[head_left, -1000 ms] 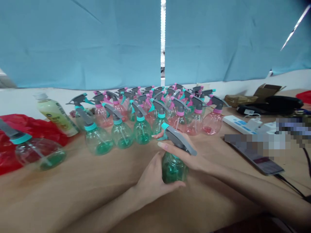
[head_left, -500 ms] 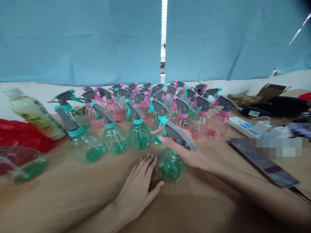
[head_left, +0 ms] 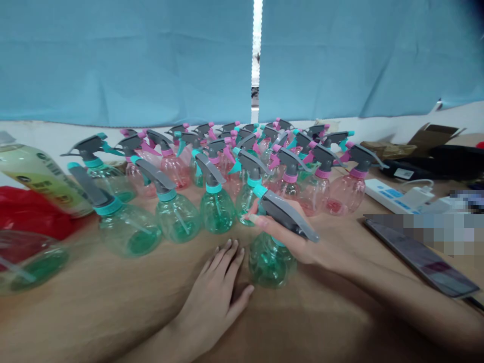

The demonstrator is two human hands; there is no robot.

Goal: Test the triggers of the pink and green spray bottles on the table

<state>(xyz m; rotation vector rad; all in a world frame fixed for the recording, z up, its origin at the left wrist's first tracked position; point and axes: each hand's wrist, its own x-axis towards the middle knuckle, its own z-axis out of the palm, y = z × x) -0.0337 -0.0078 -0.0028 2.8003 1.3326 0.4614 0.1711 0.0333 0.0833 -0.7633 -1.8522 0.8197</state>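
My right hand (head_left: 298, 237) is wrapped round the neck and grey trigger head of a green spray bottle (head_left: 271, 259) that stands on the brown table (head_left: 113, 302). My left hand (head_left: 215, 297) lies flat on the table just left of that bottle, fingers stretched out and holding nothing. Behind them stand several green spray bottles (head_left: 177, 214) in a front row and several pink spray bottles (head_left: 348, 189) further back, all with grey trigger heads.
A pale green drink bottle (head_left: 41, 176) and a red plastic bag (head_left: 26, 217) are at the left, with another spray bottle (head_left: 26, 257) lying by the edge. At the right lie a phone (head_left: 427, 259), a white power strip (head_left: 393, 199) and a black item. Blue curtains hang behind.
My left hand let go of the green bottle's body and came to rest flat on the table. My right hand kept its grip on the trigger head. The view shifted slightly left.
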